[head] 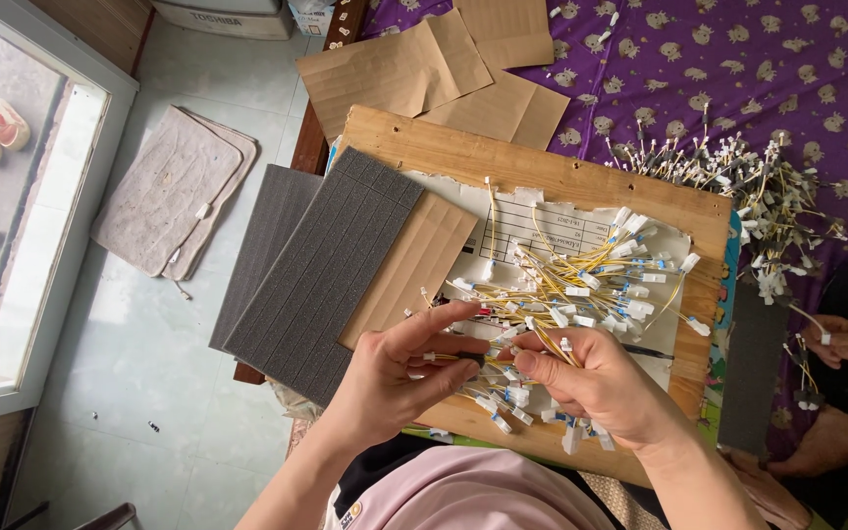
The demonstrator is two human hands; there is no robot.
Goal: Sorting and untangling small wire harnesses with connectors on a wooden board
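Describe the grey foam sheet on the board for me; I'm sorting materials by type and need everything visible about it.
The grey foam sheet is a dark, matte rectangle scored into a grid of narrow strips. It lies flat, angled diagonally, its upper corner on the wooden board and its lower part overhanging the board's left edge. A second similar grey sheet sits beneath it to the left. Its right edge overlaps a tan cardboard piece. The left hand is close to it; contact cannot be told.
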